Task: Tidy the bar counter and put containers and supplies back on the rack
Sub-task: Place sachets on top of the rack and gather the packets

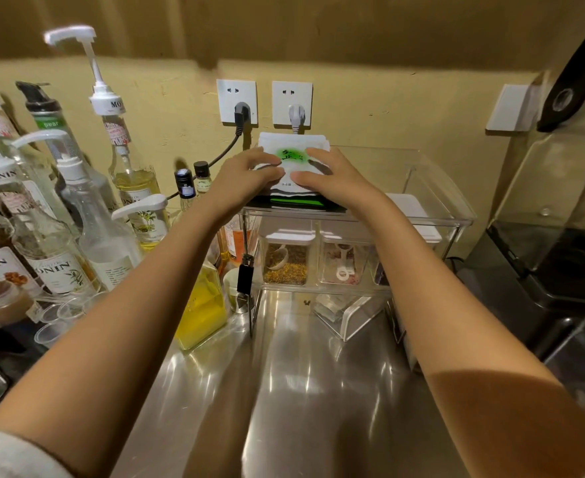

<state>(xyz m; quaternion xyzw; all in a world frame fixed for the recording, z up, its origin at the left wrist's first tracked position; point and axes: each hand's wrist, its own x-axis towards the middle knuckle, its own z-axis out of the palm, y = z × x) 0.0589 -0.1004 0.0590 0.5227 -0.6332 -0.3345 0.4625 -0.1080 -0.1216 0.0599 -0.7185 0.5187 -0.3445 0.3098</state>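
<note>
A stack of white pouches with green print [293, 157] lies on the left part of the top tier of a clear acrylic rack [432, 215] against the wall. My left hand [246, 174] presses on the stack's left side, fingers bent over the top pouch. My right hand [329, 177] lies flat on its right side. Both hands touch the pouches from above. On the rack's lower tier stand clear canisters, one with yellow-brown dried bits and a scoop [286, 260], one with pinkish contents [343, 263].
Syrup bottles with pumps [60, 215] crowd the left of the steel counter [305, 391], with small plastic cups [56, 322] and a yellow-liquid container [203, 305]. A tipped clear box [349, 315] lies under the rack. A dark machine [553, 257] stands right. Two wall sockets [265, 103] hold plugs.
</note>
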